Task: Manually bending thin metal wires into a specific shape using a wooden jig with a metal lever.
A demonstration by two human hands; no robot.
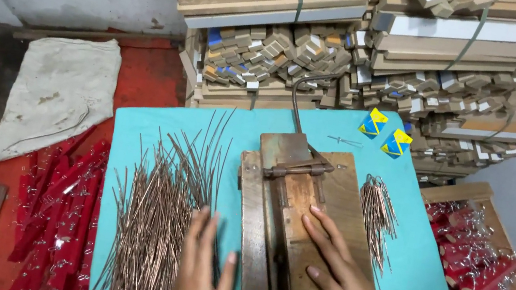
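Flatly spread: left hand [201, 274] on copper rods [153, 218] running lengthwise toward worktop's far edge, right hand [338, 271] on wooden jig [299, 234].

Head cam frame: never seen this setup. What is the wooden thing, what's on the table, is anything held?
There is one picture, taken by a camera on the person's head looking down at their own two bare hands.

They work at a turquoise table. In its middle lies a wooden jig: flat boards with a metal bracket across the top and a bent metal handle rising at the far end.

The left hand rests on a loose pile of thin copper-coloured wires, fingers spread; I cannot tell whether it pinches any. The right hand lies flat on the jig and holds nothing.

Right of the jig is a smaller bunch of shorter wires. Two yellow-and-blue packets sit at the far edge. Behind the table are stacked wooden slats; red packaged items lie on the left.
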